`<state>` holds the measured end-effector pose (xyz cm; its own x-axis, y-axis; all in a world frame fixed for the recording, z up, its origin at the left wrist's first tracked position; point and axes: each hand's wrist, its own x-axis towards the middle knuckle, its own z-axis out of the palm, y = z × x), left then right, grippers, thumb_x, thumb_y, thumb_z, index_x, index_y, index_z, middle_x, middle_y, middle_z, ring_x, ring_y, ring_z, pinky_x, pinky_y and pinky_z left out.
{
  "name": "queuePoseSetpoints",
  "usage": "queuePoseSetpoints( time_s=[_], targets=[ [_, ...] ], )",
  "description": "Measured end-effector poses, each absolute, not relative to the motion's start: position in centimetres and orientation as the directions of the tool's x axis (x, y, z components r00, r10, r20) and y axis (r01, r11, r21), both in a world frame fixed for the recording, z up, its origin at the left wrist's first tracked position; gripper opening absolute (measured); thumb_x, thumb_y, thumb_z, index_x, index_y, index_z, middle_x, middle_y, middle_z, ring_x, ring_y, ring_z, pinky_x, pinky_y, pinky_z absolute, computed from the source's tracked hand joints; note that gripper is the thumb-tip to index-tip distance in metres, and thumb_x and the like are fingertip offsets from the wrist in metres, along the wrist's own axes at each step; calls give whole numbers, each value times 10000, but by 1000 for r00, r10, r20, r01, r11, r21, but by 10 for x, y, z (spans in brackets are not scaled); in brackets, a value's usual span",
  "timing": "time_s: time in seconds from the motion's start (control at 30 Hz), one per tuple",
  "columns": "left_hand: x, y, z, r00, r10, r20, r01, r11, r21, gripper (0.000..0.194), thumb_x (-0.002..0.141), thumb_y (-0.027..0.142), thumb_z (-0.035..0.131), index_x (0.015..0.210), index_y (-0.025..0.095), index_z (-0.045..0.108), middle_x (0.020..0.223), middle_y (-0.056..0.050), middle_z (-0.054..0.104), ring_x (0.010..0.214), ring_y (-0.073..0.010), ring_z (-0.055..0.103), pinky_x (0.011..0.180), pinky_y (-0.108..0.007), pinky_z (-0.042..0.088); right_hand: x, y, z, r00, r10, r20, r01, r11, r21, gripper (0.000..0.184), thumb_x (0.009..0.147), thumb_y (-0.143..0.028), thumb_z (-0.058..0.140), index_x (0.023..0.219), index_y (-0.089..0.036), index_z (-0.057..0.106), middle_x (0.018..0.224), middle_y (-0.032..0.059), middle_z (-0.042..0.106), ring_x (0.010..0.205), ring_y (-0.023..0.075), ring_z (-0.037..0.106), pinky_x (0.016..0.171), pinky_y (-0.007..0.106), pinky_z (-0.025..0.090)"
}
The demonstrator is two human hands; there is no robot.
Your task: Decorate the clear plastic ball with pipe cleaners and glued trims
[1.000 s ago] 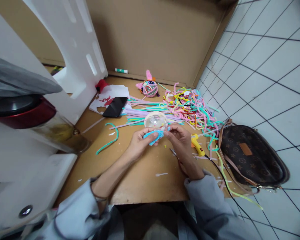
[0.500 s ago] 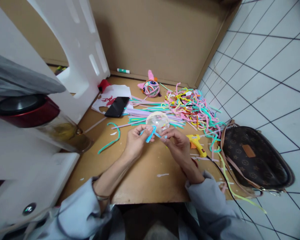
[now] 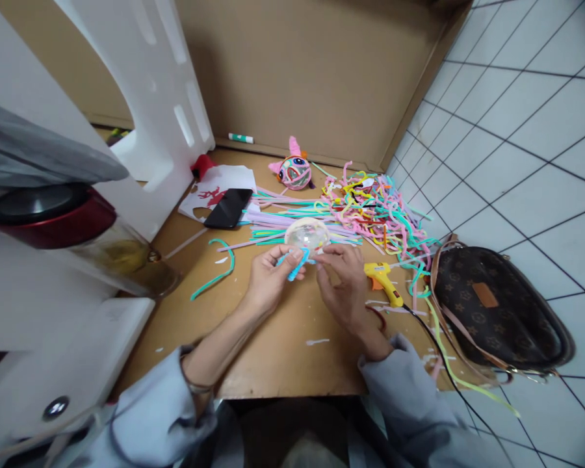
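Note:
A blue pipe cleaner [image 3: 298,265], bent and twisted on itself, is pinched between the thumb and fingers of my left hand [image 3: 268,276]. From the other side my right hand [image 3: 344,279] grips its free end, with thumb and forefinger pressed together. Just beyond my fingertips sits a clear round dome [image 3: 307,234] with a pale rim, on top of a row of straight pipe cleaners [image 3: 273,234]. Further back stands a pink-eared ball figure [image 3: 294,170] wound with pipe cleaners.
Tangled coloured pipe cleaners [image 3: 375,208] are heaped at the back right. A yellow glue gun [image 3: 387,286] with a black cord lies by my right hand, near a brown handbag [image 3: 502,309]. Leftward are a black phone [image 3: 228,208], a teal pipe cleaner [image 3: 229,263] and a tea bottle [image 3: 92,240].
My right hand has turned and its fingers have curled in closer to the left. The blue pipe cleaner has shifted slightly right and changed its angle.

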<state>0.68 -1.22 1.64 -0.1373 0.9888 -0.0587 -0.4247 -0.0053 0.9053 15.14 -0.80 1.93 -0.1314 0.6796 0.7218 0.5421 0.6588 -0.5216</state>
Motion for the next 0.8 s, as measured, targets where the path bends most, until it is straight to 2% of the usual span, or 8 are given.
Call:
queuePoseSetpoints(
  time_s=[0.07,0.27,0.4,0.5,0.6,0.67,0.73,0.8],
  targets=[
    [8,-13,15,-177,984,-11,-359,-54,932,461,572,517,860,754,135,675,605,14,654,479,-83,556,515,-218,488,150,-10,19,-178,686,706,584,651,-485,105,859,-195,602,872,-242,694,934,47,697,928,213,619,830,387,426],
    [8,-18,17,-194,978,77,-232,-122,965,393,639,489,828,767,141,697,585,6,660,522,-105,581,568,-235,503,151,-5,15,-187,811,555,421,576,-700,84,859,-250,653,783,-233,686,825,20,698,837,191,638,788,352,466],
    [8,-19,18,-170,982,79,-221,-117,968,390,651,498,817,762,145,691,563,11,649,513,-108,578,574,-238,497,152,-4,19,-214,795,567,353,604,-714,141,845,-211,653,705,-225,651,738,-1,662,743,162,616,729,310,477],
    [9,-18,16,-160,986,50,-251,-89,964,419,632,520,824,753,146,681,580,8,654,510,-105,572,560,-234,488,151,-7,20,-250,682,687,473,705,-528,161,875,-186,621,717,-221,625,739,1,661,742,157,603,721,310,448],
    [10,-17,12,-144,989,31,-326,-77,942,425,628,526,830,735,150,664,570,15,639,490,-91,546,538,-219,463,151,-11,16,-346,441,828,664,739,-116,170,889,-128,595,740,-210,599,726,7,655,758,160,573,773,340,404],
    [11,-17,11,-115,993,20,-391,-64,918,423,625,517,839,724,149,655,550,20,623,484,-86,536,537,-211,450,151,-13,11,-439,295,848,698,706,116,176,886,-84,584,760,-207,596,726,8,649,799,161,569,834,356,388],
    [12,-17,12,-85,996,-2,-440,-35,897,441,597,517,856,714,147,647,539,19,616,479,-86,531,532,-210,442,152,-15,7,-484,218,847,691,689,218,169,881,-67,582,795,-211,607,747,8,653,855,164,579,884,369,377],
    [12,-17,13,-72,997,-19,-452,-15,892,457,578,527,863,710,147,646,537,17,618,473,-88,527,526,-214,441,152,-16,6,-440,225,869,685,711,163,151,880,-82,592,825,-221,617,769,8,661,870,166,589,886,375,376]
  ],
)
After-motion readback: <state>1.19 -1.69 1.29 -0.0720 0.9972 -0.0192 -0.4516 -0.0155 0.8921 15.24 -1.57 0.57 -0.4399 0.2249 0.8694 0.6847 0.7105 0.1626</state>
